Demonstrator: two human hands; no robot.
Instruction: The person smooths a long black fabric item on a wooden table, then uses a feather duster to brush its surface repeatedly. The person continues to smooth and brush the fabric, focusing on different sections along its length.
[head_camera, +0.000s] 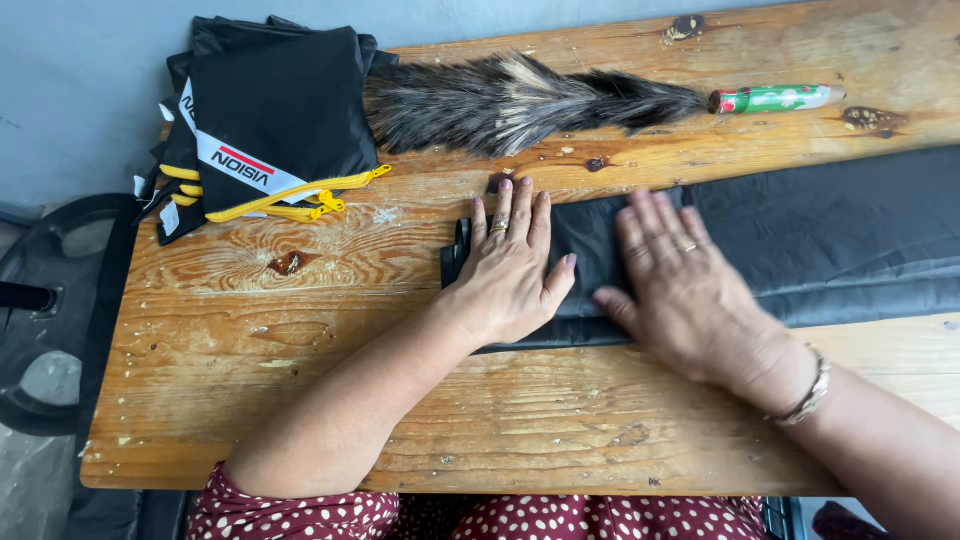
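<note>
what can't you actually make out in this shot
- Head view: the dark folded fabric runs off the right edge, so its full length is unknown.
- The left hand and right hand lie flat on it, covering the fabric beneath.
- The stack of black zippered pieces hides its lower layers; their count is unclear.
- The feather duster handle's pattern is too small to read.

long black folded fabric strip (800, 240) flat across the wooden table, left end under both palms
</note>
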